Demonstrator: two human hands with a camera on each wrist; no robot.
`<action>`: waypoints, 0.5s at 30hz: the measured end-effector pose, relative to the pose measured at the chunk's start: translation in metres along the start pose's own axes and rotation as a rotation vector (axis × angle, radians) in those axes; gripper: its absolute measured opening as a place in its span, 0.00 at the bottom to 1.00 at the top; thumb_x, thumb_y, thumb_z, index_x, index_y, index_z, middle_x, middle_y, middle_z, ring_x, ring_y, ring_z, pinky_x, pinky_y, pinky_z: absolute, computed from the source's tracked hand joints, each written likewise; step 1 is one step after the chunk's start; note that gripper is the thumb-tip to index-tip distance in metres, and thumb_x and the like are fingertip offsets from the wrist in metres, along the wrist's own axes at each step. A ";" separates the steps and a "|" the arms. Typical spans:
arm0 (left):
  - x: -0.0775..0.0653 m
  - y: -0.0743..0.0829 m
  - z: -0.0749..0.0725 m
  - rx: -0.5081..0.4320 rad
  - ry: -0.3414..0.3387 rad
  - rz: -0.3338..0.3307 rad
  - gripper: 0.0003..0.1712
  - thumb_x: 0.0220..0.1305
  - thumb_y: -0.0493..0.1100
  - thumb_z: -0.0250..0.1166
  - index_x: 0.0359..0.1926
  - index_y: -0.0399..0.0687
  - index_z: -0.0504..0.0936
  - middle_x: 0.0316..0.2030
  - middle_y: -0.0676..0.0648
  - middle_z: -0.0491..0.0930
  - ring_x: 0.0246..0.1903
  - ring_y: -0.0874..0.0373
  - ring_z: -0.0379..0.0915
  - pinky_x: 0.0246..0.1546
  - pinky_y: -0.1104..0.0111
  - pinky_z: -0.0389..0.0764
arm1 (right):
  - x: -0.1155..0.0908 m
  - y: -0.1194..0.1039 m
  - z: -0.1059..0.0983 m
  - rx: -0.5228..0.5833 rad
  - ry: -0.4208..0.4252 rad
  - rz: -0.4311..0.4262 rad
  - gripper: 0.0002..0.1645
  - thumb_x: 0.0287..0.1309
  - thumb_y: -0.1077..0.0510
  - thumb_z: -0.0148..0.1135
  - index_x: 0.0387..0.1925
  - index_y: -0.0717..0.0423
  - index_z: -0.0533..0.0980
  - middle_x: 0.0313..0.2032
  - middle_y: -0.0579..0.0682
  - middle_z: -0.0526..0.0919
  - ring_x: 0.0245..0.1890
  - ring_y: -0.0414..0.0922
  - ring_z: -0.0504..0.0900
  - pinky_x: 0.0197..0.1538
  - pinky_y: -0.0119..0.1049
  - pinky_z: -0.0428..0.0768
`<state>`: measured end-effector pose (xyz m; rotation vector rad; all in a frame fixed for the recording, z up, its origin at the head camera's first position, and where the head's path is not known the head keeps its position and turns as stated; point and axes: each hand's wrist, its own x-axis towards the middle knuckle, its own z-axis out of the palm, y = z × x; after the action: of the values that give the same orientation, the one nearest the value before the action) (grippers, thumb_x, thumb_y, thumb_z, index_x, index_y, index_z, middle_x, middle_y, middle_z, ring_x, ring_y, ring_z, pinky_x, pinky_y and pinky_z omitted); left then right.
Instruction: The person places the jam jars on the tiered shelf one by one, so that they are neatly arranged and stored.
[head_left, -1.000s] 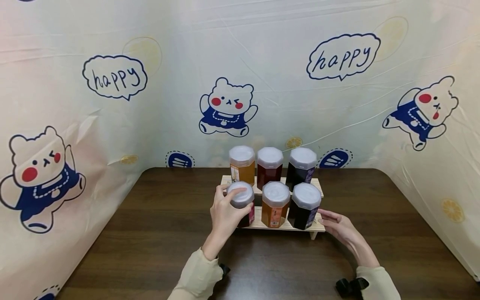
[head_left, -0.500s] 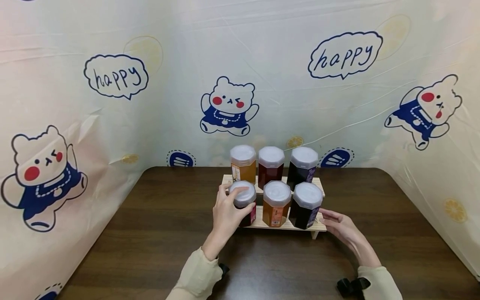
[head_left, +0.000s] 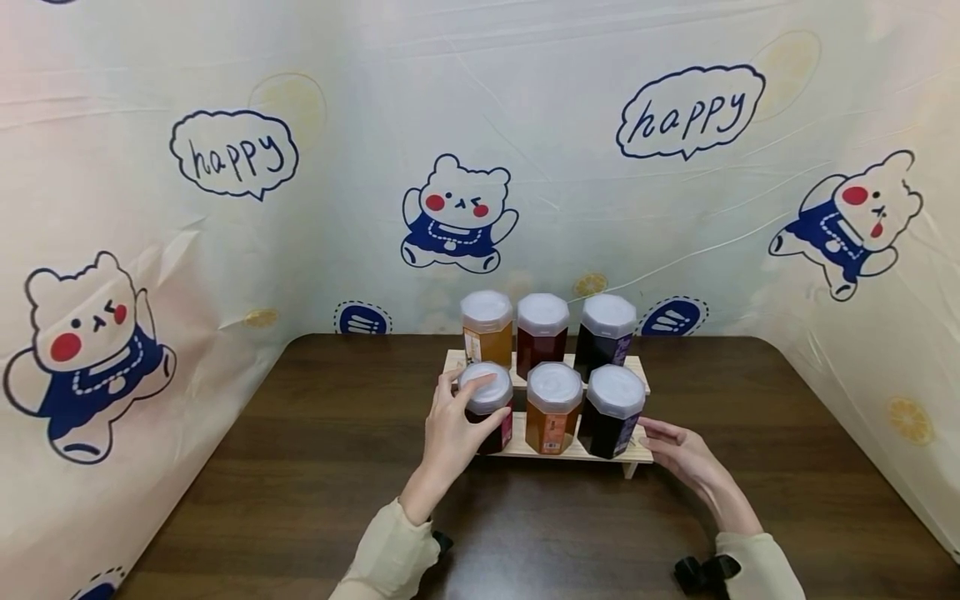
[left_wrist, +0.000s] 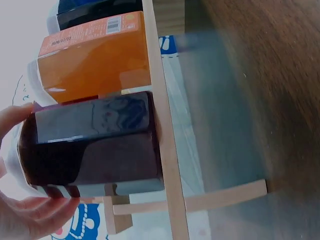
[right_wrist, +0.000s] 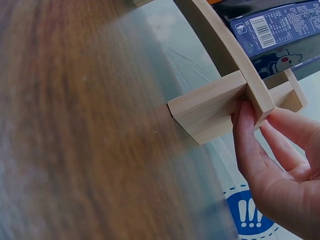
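A two-tier wooden rack (head_left: 636, 452) bears two rows of eight-sided jars with whitish lids. My left hand (head_left: 447, 433) grips the dark red jar (head_left: 501, 435) at the front left, thumb on one side and fingers on the other. That jar (left_wrist: 95, 145) stands on the lower shelf in the left wrist view. My right hand (head_left: 686, 460) pinches the right end of the lower shelf. In the right wrist view, this hand (right_wrist: 280, 160) has its thumb and fingers on the end of the board (right_wrist: 257, 95), beside the leg.
An amber jar (head_left: 553, 417) and a near-black jar (head_left: 611, 421) share the lower shelf. Behind them stand a golden jar (head_left: 487, 333), a red-brown jar (head_left: 540, 340) and another dark jar (head_left: 600, 342). The rack is on a brown wooden table (head_left: 300, 483), before a printed curtain (head_left: 360, 125).
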<state>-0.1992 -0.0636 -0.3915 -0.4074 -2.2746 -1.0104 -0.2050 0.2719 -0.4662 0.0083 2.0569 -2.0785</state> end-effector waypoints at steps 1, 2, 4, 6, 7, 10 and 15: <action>0.000 -0.001 0.000 -0.003 -0.007 0.005 0.23 0.41 0.48 0.72 0.43 0.55 0.79 0.47 0.39 0.67 0.46 0.47 0.67 0.35 0.55 0.75 | 0.000 0.000 0.000 0.003 0.003 -0.004 0.18 0.56 0.60 0.56 0.49 0.48 0.72 0.59 0.69 0.54 0.43 0.26 0.70 0.44 0.25 0.72; 0.000 -0.001 0.000 -0.004 -0.014 0.010 0.23 0.41 0.48 0.72 0.43 0.55 0.79 0.47 0.39 0.67 0.46 0.47 0.67 0.36 0.55 0.75 | 0.000 0.000 0.000 0.004 0.004 -0.009 0.17 0.56 0.61 0.56 0.48 0.46 0.73 0.59 0.70 0.54 0.43 0.27 0.71 0.43 0.26 0.72; 0.000 -0.003 -0.002 -0.007 -0.027 0.021 0.24 0.42 0.47 0.72 0.44 0.54 0.78 0.48 0.39 0.67 0.46 0.46 0.67 0.37 0.55 0.75 | -0.001 0.000 0.000 0.001 0.008 -0.020 0.16 0.55 0.62 0.56 0.47 0.46 0.73 0.59 0.71 0.54 0.43 0.27 0.71 0.43 0.26 0.73; 0.000 -0.004 -0.003 -0.005 -0.042 0.030 0.24 0.43 0.47 0.71 0.45 0.54 0.78 0.48 0.38 0.67 0.45 0.47 0.67 0.37 0.56 0.75 | -0.001 -0.001 0.000 -0.012 0.012 -0.030 0.18 0.55 0.62 0.55 0.49 0.51 0.72 0.59 0.73 0.54 0.44 0.29 0.71 0.43 0.26 0.73; 0.000 -0.005 -0.004 -0.001 -0.049 0.032 0.24 0.43 0.47 0.71 0.46 0.54 0.78 0.48 0.38 0.67 0.45 0.47 0.68 0.37 0.56 0.75 | -0.002 -0.002 0.000 -0.025 0.011 -0.032 0.20 0.56 0.62 0.55 0.52 0.54 0.70 0.59 0.74 0.54 0.45 0.29 0.71 0.43 0.26 0.73; 0.000 -0.007 -0.006 0.015 -0.068 0.041 0.25 0.43 0.46 0.71 0.46 0.53 0.78 0.47 0.39 0.67 0.42 0.49 0.69 0.36 0.58 0.75 | -0.003 -0.004 0.001 -0.094 0.020 -0.042 0.28 0.56 0.61 0.55 0.57 0.68 0.64 0.59 0.74 0.55 0.45 0.30 0.71 0.43 0.27 0.73; -0.002 -0.010 -0.012 0.041 -0.066 0.090 0.24 0.43 0.44 0.71 0.46 0.51 0.78 0.44 0.41 0.69 0.40 0.51 0.70 0.34 0.60 0.75 | -0.004 -0.008 0.001 -0.242 0.044 -0.046 0.33 0.55 0.58 0.57 0.57 0.74 0.61 0.56 0.71 0.63 0.41 0.30 0.73 0.41 0.29 0.75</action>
<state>-0.1978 -0.0795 -0.3921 -0.5276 -2.3092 -0.9159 -0.2025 0.2715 -0.4575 -0.0329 2.3421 -1.8558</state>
